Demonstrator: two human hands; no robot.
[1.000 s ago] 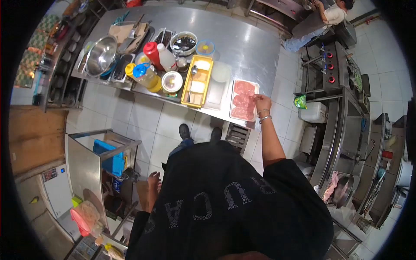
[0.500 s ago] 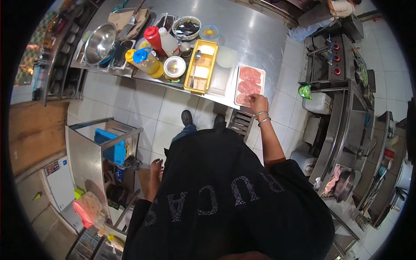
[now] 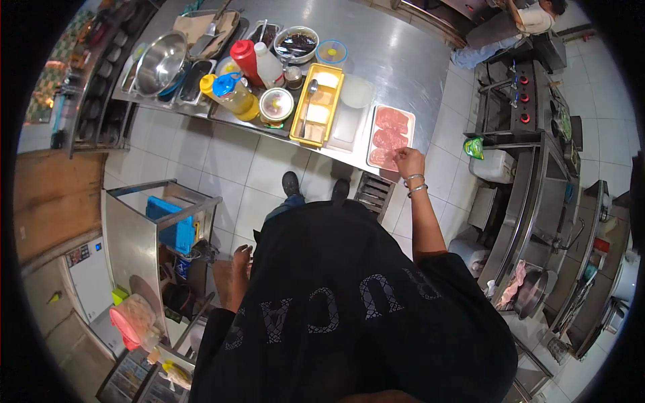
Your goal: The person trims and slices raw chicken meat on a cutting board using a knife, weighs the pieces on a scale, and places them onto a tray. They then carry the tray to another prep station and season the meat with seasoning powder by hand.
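On the steel table, a white tray (image 3: 370, 153) bears several flat slices of raw meat (image 3: 391, 119). My right hand (image 3: 410, 162), with metal bangles on its wrist, is over the tray's near right corner, beside the closest slice. Its fingertips are pinched together and point down; what is between them, if anything, is too small to make out. My left hand (image 3: 242, 258) hangs low at my side, away from the table. Its fingers look loosely apart, with nothing seen in them.
Left of the meat stand a yellow divided container (image 3: 316, 105) with a spoon (image 3: 309, 101), squeeze bottles (image 3: 244, 59), a bowl of dark liquid (image 3: 296, 45) and a steel bowl (image 3: 161, 64). A stove (image 3: 525, 94) runs along the right. Another person (image 3: 535, 19) is at the far right.
My right hand has shifted slightly to the right and stays pinched by the nearest slice. The whole view has moved a little; my left hand hangs as before.
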